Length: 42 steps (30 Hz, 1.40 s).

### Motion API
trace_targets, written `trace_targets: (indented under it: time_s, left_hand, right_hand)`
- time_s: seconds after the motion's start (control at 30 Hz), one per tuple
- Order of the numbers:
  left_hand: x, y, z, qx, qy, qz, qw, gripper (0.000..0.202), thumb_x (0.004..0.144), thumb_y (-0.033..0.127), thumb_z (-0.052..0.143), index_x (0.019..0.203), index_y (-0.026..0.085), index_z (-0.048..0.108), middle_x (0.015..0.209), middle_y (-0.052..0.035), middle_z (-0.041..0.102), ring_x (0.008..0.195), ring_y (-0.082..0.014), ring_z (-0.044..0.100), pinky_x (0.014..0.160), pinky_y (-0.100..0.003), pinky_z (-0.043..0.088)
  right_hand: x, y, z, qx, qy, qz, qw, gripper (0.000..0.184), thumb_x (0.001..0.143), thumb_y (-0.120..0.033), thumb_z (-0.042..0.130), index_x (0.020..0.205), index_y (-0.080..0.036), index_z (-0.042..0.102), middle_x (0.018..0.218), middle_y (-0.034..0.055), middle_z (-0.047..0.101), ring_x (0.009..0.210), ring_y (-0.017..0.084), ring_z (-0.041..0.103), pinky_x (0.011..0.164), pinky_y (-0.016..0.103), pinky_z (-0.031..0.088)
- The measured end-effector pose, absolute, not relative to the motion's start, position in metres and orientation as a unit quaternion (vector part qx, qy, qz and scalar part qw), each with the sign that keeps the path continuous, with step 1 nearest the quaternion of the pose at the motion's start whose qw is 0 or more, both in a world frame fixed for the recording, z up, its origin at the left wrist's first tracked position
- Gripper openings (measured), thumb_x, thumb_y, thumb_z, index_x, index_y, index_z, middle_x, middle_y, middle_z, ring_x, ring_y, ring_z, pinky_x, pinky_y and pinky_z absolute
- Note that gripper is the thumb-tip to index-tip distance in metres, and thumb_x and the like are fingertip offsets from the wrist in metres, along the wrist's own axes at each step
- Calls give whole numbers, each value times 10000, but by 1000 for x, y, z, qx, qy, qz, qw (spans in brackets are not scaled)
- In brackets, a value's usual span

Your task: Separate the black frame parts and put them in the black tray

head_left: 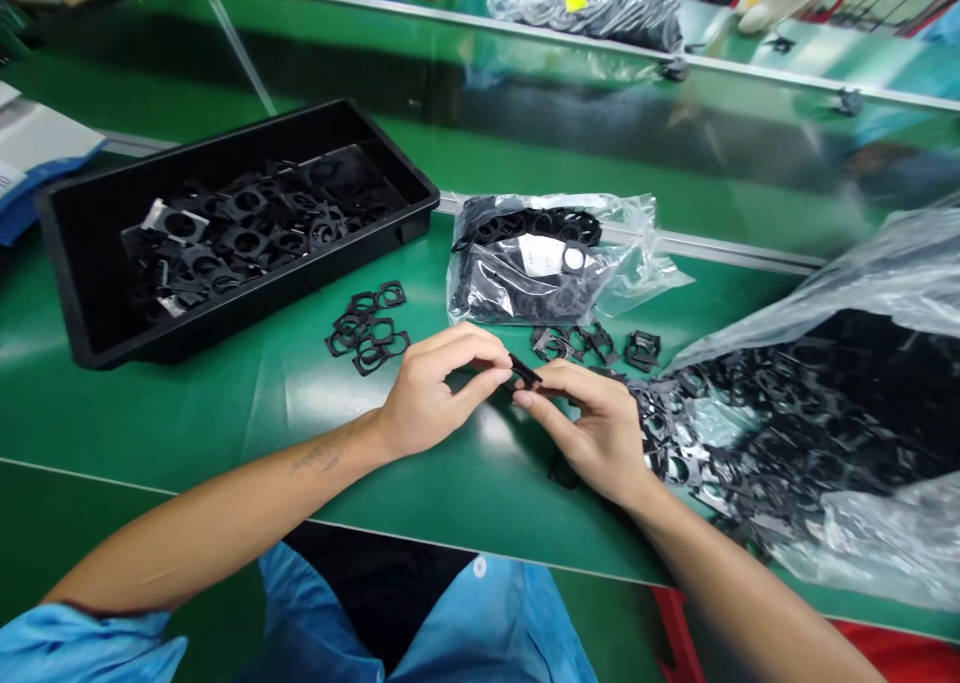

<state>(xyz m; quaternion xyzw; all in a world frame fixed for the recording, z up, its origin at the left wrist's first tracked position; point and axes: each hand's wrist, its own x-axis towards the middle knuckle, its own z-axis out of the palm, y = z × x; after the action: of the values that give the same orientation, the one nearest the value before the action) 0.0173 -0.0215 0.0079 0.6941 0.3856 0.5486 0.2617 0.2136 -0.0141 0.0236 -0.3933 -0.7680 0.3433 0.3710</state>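
Tabletop green, black part held up over it, roughly midway between its left and right sides, closer to near edge than far edge. Part is small, seen almost edge-on, exact shape can't be made out. Key relation: part bridges the gap between the two hands, neither hand clearly nearer. Long axis slants, one end toward the tabletop's far left corner, other end toward its near right corner. From left hand the part lies to the right, just off the fingertips; from right hand it lies to the left and a bit toward the far edge. Left hand is pinched, thumb and fingers clamped on the far-left end. Right hand is curled in, fingers closed on the near-right end, thumb just below; exact thumb contact hard to see. Left side of tabletop: black tray of similar frames, set toward the far left corner, nearer to left hand. Flat frames lie in a cluster between tray and left hand. Filled clear bag sits at the far edge, beyond both hands. Few loose pieces lie just in front of it, on the far side of right hand. Large open bag along the right side, its frames spilling toward right hand, which is the nearer one to it.
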Motion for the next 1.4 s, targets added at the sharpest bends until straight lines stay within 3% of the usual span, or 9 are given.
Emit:
trace_targets:
  time_s: [0.23, 0.33, 0.57, 0.77, 0.9, 1.03, 1.17, 1.3, 1.4]
  left_hand:
    - [16, -16, 5, 543, 410, 511, 525, 205, 850, 326, 752, 965, 176, 673, 844, -24, 691, 780, -129, 669, 704, -222, 539]
    - [14, -13, 4, 530, 392, 491, 570, 212, 831, 344, 769, 910, 162, 694, 847, -34, 694, 772, -131, 665, 678, -216, 531]
    - [15, -18, 7, 610, 384, 496, 483, 97, 899, 280, 694, 892, 184, 704, 898, -47, 685, 852, -159, 649, 756, -264, 558]
    - [15, -20, 4, 620, 380, 476, 494, 112, 926, 262, 658, 994, 179, 689, 909, -40, 707, 808, -143, 688, 752, -246, 575]
    - [17, -22, 1, 639, 372, 491, 461, 189, 937, 165, 597, 1109, 188, 672, 1087, -67, 708, 869, -128, 720, 818, -242, 591]
    - [18, -23, 1, 669, 354, 507, 412, 141, 892, 181, 680, 1033, 187, 685, 1121, -93, 717, 926, -156, 714, 833, -273, 604]
    - [18, -23, 2, 659, 365, 501, 426, 60, 911, 239, 681, 928, 181, 680, 949, -67, 740, 900, -169, 713, 828, -283, 599]
    - [18, -19, 2, 620, 413, 506, 435, 63, 897, 230, 689, 912, 180, 654, 887, -31, 714, 849, -152, 700, 835, -267, 578]
    - [17, -17, 0, 603, 430, 512, 436, 76, 903, 232, 675, 908, 186, 614, 866, -7, 672, 832, -132, 679, 825, -243, 556]
  right_hand:
    - [215, -14, 22, -384, -786, 311, 372, 92, 938, -301, 688, 909, -223, 729, 845, 58, 756, 712, 189, 682, 693, 325, 565]
    - [215, -13, 22, -385, -786, 304, 377, 68, 931, -266, 689, 902, -218, 728, 837, 57, 746, 712, 184, 673, 688, 321, 559]
    - [213, -10, 29, -411, -746, 367, 373, 151, 929, -325, 690, 833, -218, 734, 811, 57, 728, 744, 190, 654, 704, 334, 533]
    - [214, -6, 29, -444, -613, 550, 354, 277, 841, -418, 764, 679, -196, 725, 699, 28, 687, 668, 162, 623, 640, 289, 501]
    - [214, -2, 29, -442, -485, 683, 320, 317, 791, -440, 789, 638, -167, 739, 634, 21, 684, 560, 137, 623, 610, 277, 525]
    - [214, -2, 27, -424, -467, 719, 290, 352, 771, -478, 814, 654, -151, 760, 624, 37, 704, 542, 135, 632, 584, 264, 532]
    - [213, -7, 27, -444, -527, 657, 305, 377, 851, -520, 746, 728, -164, 762, 657, 40, 709, 589, 146, 649, 622, 274, 563]
    - [215, -11, 30, -472, -608, 471, 432, 227, 898, -433, 728, 983, -224, 748, 941, 52, 731, 832, 176, 702, 785, 301, 603]
    - [216, -14, 30, -442, -670, 392, 449, 226, 906, -361, 726, 1098, -243, 710, 1069, 75, 709, 970, 207, 696, 866, 339, 609]
